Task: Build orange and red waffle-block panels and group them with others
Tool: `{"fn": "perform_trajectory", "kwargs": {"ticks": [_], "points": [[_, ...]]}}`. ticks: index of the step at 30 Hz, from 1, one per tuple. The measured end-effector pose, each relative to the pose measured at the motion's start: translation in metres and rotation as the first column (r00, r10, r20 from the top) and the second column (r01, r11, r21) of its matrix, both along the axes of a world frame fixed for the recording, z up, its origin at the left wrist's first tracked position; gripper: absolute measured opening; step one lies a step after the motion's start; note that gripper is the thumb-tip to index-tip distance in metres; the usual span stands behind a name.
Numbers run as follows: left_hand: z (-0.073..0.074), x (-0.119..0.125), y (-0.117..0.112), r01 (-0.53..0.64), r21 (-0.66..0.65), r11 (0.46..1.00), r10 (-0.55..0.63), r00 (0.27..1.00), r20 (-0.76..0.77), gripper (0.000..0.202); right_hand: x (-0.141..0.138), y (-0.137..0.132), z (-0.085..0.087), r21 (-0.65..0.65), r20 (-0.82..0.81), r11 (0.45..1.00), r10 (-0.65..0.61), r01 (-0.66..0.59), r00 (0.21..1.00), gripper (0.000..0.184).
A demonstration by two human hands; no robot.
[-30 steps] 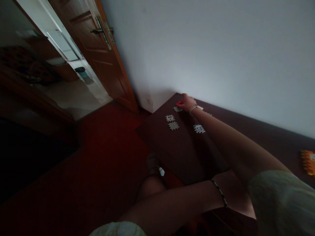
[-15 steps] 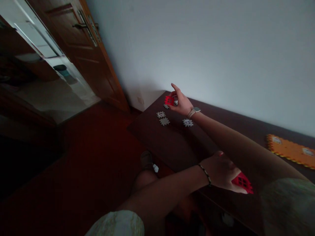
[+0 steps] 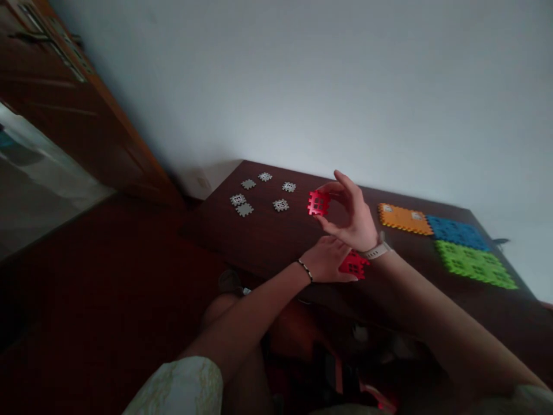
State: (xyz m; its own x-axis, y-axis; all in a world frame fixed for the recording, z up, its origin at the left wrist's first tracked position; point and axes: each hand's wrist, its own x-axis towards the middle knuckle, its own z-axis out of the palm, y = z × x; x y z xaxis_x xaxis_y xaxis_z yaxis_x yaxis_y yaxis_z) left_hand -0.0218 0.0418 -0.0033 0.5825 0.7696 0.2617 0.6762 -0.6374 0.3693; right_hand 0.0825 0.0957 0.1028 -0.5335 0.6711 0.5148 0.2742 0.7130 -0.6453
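Observation:
My right hand (image 3: 356, 216), with a watch at the wrist, pinches a small red interlocking tile (image 3: 318, 203) by its edges, thumb below and fingers above. The tile has notched sides and window-like holes and is held above the dark table. Just below it, my left hand (image 3: 325, 259), wearing a bracelet, grips a larger red interlocking panel (image 3: 355, 265) with similar holes. Part of that panel is hidden by the left fingers and the right wrist. Several grey tiles lie left of the hands, among them a windowed one (image 3: 280, 205) and a plain one (image 3: 244, 210).
An orange panel (image 3: 404, 219), a blue panel (image 3: 458, 231) and a green panel (image 3: 475, 263) lie on the right of the dark table (image 3: 224, 236). A wall (image 3: 302, 86) runs along its back, and a wooden door (image 3: 86, 115) stands at the left.
My right hand has lifted the red tile away from the grey ones and brought it toward my left hand. The view has swung right, bringing the blue and green panels into sight.

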Motion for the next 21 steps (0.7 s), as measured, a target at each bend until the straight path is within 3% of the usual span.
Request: {"fn": "perform_trajectory", "kwargs": {"ticks": [6, 10, 15, 21], "points": [[0.0, -0.003, -0.001, 0.011, 0.0, 1.0, -0.011, 0.999, 0.039, 0.084, 0.077, -0.036, -0.027, 0.004, -0.236, 0.989, -0.142, 0.147, 0.961, 0.103], [0.003, -0.003, -0.004, 0.004, 0.012, 1.0, -0.005, 0.998, 0.056, 0.079, 0.106, -0.045, -0.052, -0.133, -0.34, 0.968, -0.246, 0.213, 0.908, 0.102], [0.006, -0.004, -0.005, 0.0, 0.007, 1.0, 0.0, 0.999, 0.033, 0.078, 0.125, -0.051, -0.066, -0.375, -0.436, 0.923, -0.261, 0.089, 0.861, 0.092], [0.009, -0.005, -0.005, -0.004, -0.004, 1.0, 0.004, 1.0, 0.007, 0.075, 0.133, -0.056, -0.054, -0.569, -0.554, 0.815, -0.28, -0.111, 0.784, 0.063]]}}
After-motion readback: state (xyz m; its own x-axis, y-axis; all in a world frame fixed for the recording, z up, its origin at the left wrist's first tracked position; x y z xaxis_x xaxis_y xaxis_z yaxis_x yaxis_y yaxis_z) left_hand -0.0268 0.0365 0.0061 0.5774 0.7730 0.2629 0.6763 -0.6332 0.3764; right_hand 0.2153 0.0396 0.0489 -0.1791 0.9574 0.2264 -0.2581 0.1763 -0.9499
